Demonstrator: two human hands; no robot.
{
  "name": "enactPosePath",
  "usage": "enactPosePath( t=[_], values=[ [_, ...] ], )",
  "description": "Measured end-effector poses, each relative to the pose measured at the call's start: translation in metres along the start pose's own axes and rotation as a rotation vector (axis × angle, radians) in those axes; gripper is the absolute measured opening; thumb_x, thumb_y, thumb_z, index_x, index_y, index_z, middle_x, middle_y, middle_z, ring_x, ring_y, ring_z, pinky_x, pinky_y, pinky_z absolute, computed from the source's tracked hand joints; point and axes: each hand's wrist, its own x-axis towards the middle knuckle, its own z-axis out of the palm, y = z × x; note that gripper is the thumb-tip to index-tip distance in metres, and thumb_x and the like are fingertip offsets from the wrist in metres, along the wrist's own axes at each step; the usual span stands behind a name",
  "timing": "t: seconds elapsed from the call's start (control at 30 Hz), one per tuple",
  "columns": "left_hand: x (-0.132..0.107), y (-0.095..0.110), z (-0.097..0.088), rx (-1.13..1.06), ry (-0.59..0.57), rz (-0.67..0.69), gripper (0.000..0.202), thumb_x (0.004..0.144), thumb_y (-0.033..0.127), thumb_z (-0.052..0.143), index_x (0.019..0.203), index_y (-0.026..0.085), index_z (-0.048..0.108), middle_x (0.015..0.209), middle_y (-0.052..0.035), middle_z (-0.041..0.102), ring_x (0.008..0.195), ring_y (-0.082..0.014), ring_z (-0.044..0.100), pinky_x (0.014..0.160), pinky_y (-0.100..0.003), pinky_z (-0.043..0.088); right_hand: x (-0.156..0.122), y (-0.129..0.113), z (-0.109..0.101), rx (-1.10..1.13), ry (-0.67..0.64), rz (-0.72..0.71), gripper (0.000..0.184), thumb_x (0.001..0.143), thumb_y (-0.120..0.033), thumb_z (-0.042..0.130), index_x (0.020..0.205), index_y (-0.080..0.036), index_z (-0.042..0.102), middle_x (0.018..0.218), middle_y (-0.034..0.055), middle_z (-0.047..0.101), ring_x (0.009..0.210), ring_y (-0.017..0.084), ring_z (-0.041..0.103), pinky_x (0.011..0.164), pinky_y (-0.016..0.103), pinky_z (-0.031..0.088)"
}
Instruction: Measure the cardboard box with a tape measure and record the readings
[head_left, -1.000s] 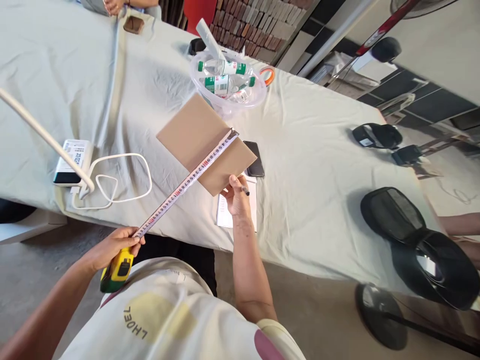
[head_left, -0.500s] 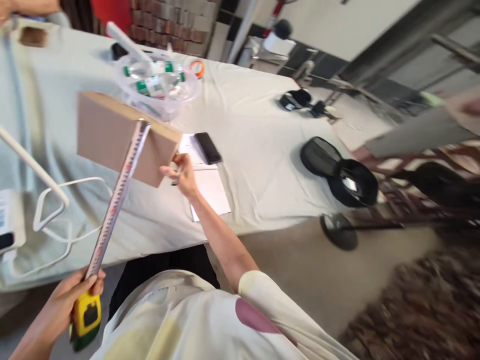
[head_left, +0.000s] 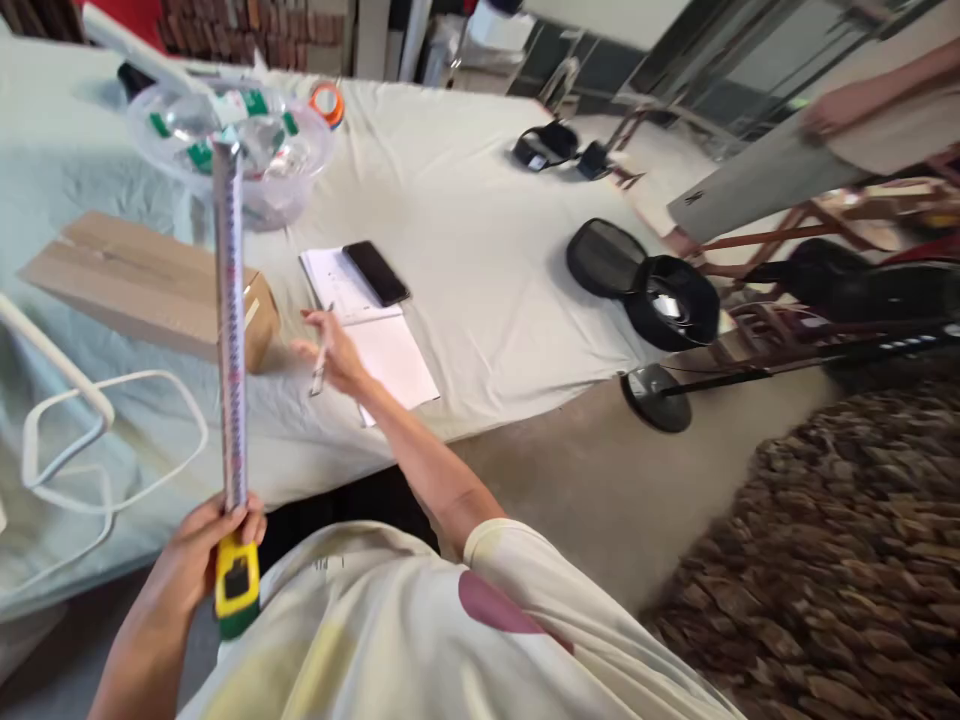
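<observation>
My left hand (head_left: 214, 550) is closed on a yellow and green tape measure (head_left: 237, 590) near my body. Its extended blade (head_left: 232, 350) points up and away, passing in front of a brown cardboard box (head_left: 150, 275) that lies on the cloth-covered table. Between the fingers of my right hand (head_left: 336, 352) is a slim pen (head_left: 321, 360). That hand hovers by the box's right end, at the left edge of an open notebook (head_left: 397, 362). A black phone (head_left: 376, 272) rests on the notebook's upper page.
A clear plastic basin (head_left: 270, 205) of bottles stands behind the box, beside an orange tape roll (head_left: 328, 104). A white bent-tube stand (head_left: 105, 400) is at left. Black cases (head_left: 671, 305) lie toward the table's right end, where another person's hand (head_left: 829, 112) shows.
My right hand has let go of the box, which now lies flat on the table. The tape blade has swung more upright in view. The camera view has shifted too.
</observation>
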Motion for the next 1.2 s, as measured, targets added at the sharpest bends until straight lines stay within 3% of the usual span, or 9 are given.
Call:
enactPosePath(
  t=[0.07, 0.17, 0.3, 0.43, 0.63, 0.93, 1.2],
  values=[
    [0.001, 0.007, 0.018, -0.08, -0.135, 0.087, 0.017, 0.068, 0.027, 0.087, 0.077, 0.022, 0.074, 0.065, -0.0005, 0.063, 0.065, -0.0142, 0.058, 0.055, -0.021, 0.049, -0.021, 0.006, -0.026, 0.099, 0.072, 0.043, 0.077, 0.075, -0.092, 0.047, 0.116, -0.027, 0.051, 0.127, 0.0084, 0.063, 0.116, 0.026, 0.066, 0.107, 0.048, 0.053],
    [0.013, 0.012, 0.038, -0.166, -0.233, 0.093, 0.019, 0.075, 0.017, 0.078, 0.094, 0.017, 0.076, 0.061, -0.0011, 0.061, 0.062, -0.0148, 0.06, 0.056, -0.021, 0.049, -0.06, 0.012, -0.063, 0.139, 0.169, 0.103, 0.065, 0.082, -0.082, 0.053, 0.123, -0.031, 0.053, 0.124, 0.0072, 0.064, 0.114, 0.025, 0.067, 0.103, 0.044, 0.054],
    [0.034, 0.011, 0.064, -0.263, -0.355, 0.022, 0.027, 0.08, 0.014, 0.07, 0.107, 0.011, 0.074, 0.059, -0.0024, 0.06, 0.06, -0.0178, 0.062, 0.055, -0.024, 0.051, -0.111, 0.012, -0.089, 0.035, 0.208, 0.202, 0.046, 0.089, -0.064, 0.059, 0.119, -0.03, 0.057, 0.107, 0.0039, 0.071, 0.105, 0.022, 0.069, 0.101, 0.042, 0.053],
    [0.052, 0.009, 0.091, -0.368, -0.464, -0.102, 0.031, 0.085, 0.014, 0.063, 0.115, 0.011, 0.072, 0.057, -0.001, 0.058, 0.055, -0.0162, 0.059, 0.056, -0.026, 0.052, -0.141, 0.009, -0.087, -0.004, 0.24, 0.227, 0.035, 0.09, -0.057, 0.061, 0.108, -0.027, 0.06, 0.093, 0.0018, 0.074, 0.09, 0.019, 0.071, 0.088, 0.038, 0.055],
    [0.066, 0.012, 0.117, -0.414, -0.551, -0.167, 0.043, 0.085, 0.01, 0.06, 0.128, 0.012, 0.068, 0.055, 0.0013, 0.054, 0.056, -0.0173, 0.058, 0.057, -0.027, 0.052, -0.15, 0.005, -0.079, -0.08, 0.158, 0.205, 0.03, 0.092, -0.057, 0.057, 0.091, -0.027, 0.059, 0.079, 0.0001, 0.07, 0.072, 0.018, 0.068, 0.071, 0.036, 0.053],
    [0.071, 0.01, 0.119, -0.422, -0.521, -0.188, 0.037, 0.081, 0.011, 0.066, 0.116, 0.016, 0.075, 0.057, -0.0015, 0.056, 0.055, -0.0179, 0.055, 0.058, -0.029, 0.049, -0.149, 0.006, -0.08, -0.17, 0.094, 0.186, 0.022, 0.093, -0.045, 0.053, 0.081, -0.027, 0.056, 0.074, 0.0005, 0.063, 0.071, 0.019, 0.06, 0.077, 0.038, 0.05],
    [0.069, 0.012, 0.12, -0.423, -0.544, -0.177, 0.039, 0.085, 0.007, 0.055, 0.121, 0.013, 0.07, 0.055, 0.0004, 0.055, 0.054, -0.0162, 0.055, 0.057, -0.025, 0.048, -0.149, 0.007, -0.079, -0.146, 0.082, 0.215, 0.018, 0.092, -0.042, 0.054, 0.081, -0.028, 0.055, 0.075, 0.0006, 0.063, 0.072, 0.02, 0.06, 0.08, 0.04, 0.051]
  ],
)
